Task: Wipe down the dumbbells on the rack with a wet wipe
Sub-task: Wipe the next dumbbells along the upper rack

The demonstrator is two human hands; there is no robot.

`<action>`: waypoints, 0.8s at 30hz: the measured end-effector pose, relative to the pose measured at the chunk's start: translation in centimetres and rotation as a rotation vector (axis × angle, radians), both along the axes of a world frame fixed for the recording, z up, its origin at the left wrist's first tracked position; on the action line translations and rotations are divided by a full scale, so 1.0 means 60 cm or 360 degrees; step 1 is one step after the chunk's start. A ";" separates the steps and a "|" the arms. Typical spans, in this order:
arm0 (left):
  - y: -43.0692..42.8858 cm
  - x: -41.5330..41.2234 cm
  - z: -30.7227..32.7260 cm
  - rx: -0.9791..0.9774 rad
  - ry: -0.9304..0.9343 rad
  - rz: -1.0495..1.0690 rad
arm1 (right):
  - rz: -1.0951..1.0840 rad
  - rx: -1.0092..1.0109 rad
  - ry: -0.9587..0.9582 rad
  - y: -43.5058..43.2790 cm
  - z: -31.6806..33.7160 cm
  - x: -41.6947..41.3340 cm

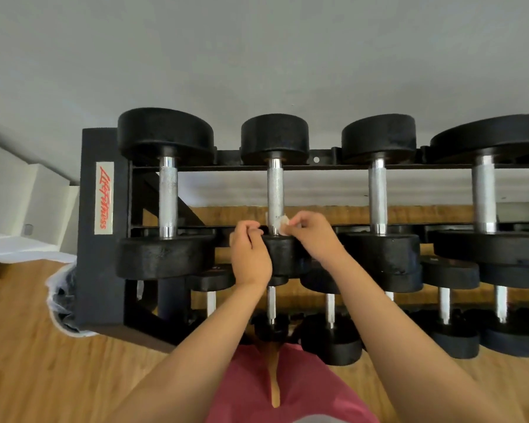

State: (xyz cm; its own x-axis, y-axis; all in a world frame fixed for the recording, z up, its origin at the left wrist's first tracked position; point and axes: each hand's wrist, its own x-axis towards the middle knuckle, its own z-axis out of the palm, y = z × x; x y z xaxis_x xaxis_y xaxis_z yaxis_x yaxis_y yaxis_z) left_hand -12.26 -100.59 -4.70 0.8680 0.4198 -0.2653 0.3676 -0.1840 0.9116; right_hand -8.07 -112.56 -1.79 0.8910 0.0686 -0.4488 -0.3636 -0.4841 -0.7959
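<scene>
Wet wipe (276, 222) wraps the dumbbell (275, 138) handle at frame centre; right hand (313, 236) fingers pinch it; left hand (250, 254) fingers curl beside, grip unclear; open gaps flank the handle; rack (101, 270) holds two dumbbell rows.

Most of wet wipe (283, 222) hidden behind dumbbell handle (275, 190) and right hand (313, 236) fingers. Left hand (249, 254) fingertips curl out of sight; grip unclear. Both hands cover that dumbbell's near head (283, 254). Rightmost dumbbell (484, 193) clipped at 3 o'clock edge. Lower-tier dumbbells (330, 303) half hidden under upper dumbbells (379, 254). Plastic-wrapped bundle (62, 297) at 8 o'clock of rack (104, 270): blurred, contents possibly weights.
</scene>
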 end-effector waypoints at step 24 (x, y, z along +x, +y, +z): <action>0.002 0.003 -0.024 -0.0039 0.0034 0.0147 | 0.0348 -0.0146 0.0214 -0.015 -0.007 0.051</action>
